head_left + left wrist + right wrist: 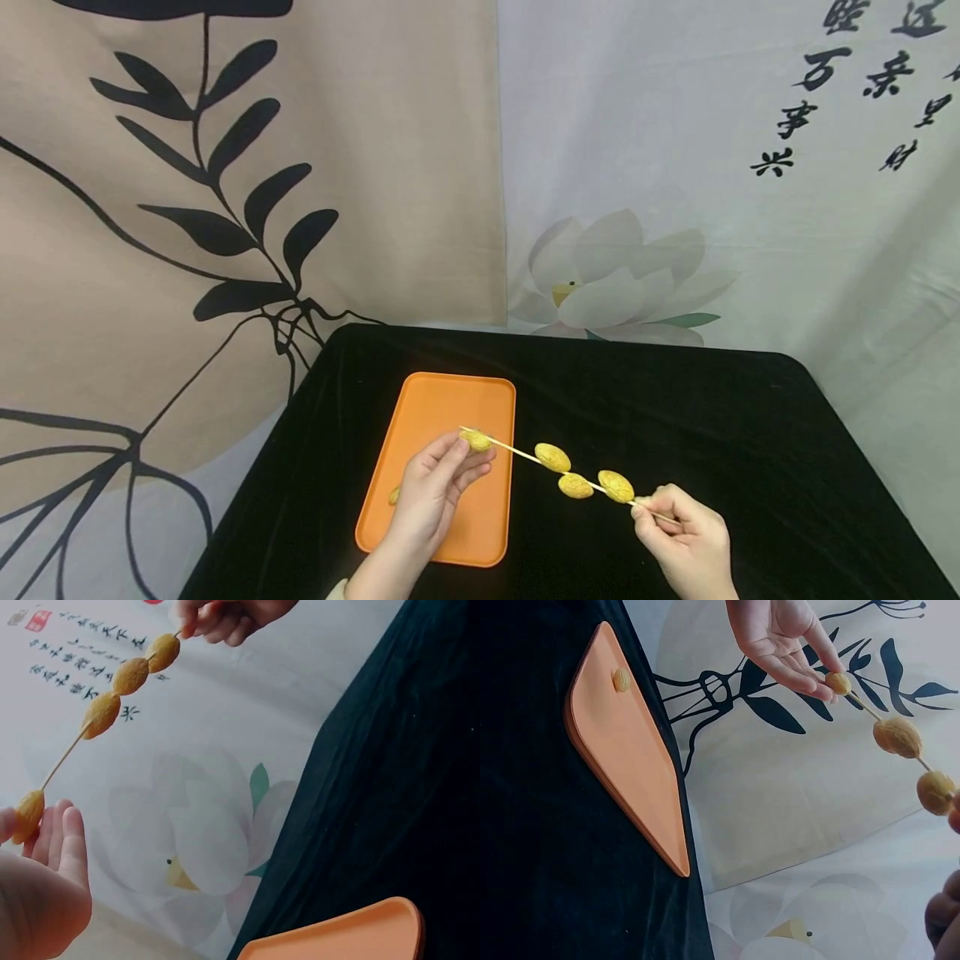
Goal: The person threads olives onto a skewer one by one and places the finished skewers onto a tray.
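My right hand (pixel 688 542) pinches a thin wooden stick (pixel 517 452) near its lower right end. Three yellow oval pieces, one of them a yellow piece (pixel 552 457), are threaded along the part of the stick nearer that hand. My left hand (pixel 438 492) pinches a fourth yellow piece (pixel 476 440) between thumb and fingers at the stick's other end, above the orange tray (pixel 480 525). A bare stretch of stick lies between this piece and the others. In the left wrist view, the stick enters the held piece (pixel 28 817).
Inside the tray, at its left side, lies another yellow piece (pixel 622 680), partly hidden by my left hand in the head view. A black cloth (pixel 600 383) covers the table. Behind it hangs a printed curtain (pixel 405 167) with leaves, a lotus and writing.
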`<action>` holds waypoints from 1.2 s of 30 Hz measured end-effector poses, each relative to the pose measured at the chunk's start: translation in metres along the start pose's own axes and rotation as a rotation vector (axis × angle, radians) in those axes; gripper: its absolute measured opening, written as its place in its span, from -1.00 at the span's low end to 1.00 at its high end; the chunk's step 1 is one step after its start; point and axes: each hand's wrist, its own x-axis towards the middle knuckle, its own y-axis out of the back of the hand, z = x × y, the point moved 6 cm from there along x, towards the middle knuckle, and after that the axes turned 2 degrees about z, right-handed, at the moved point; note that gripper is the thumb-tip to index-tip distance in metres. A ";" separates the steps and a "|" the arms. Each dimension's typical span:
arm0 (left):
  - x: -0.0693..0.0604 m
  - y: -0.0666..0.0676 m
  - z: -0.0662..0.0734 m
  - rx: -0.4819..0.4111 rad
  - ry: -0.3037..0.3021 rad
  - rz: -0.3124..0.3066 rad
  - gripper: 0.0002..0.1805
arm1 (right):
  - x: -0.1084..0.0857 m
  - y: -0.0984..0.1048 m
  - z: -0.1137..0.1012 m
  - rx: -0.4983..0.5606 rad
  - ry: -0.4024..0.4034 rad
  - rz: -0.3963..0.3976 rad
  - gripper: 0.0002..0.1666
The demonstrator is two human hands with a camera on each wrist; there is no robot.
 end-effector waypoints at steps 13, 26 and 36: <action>0.000 -0.016 -0.004 0.080 0.015 0.004 -0.86 | 0.005 -0.009 -0.022 0.052 0.222 -0.027 -0.54; -0.001 -0.025 -0.008 0.086 -0.018 -0.031 -0.88 | 0.003 -0.011 -0.023 0.012 0.222 -0.024 -0.55; -0.001 -0.030 -0.011 0.098 0.016 -0.042 -0.82 | 0.001 -0.012 -0.020 0.007 0.182 -0.021 -0.52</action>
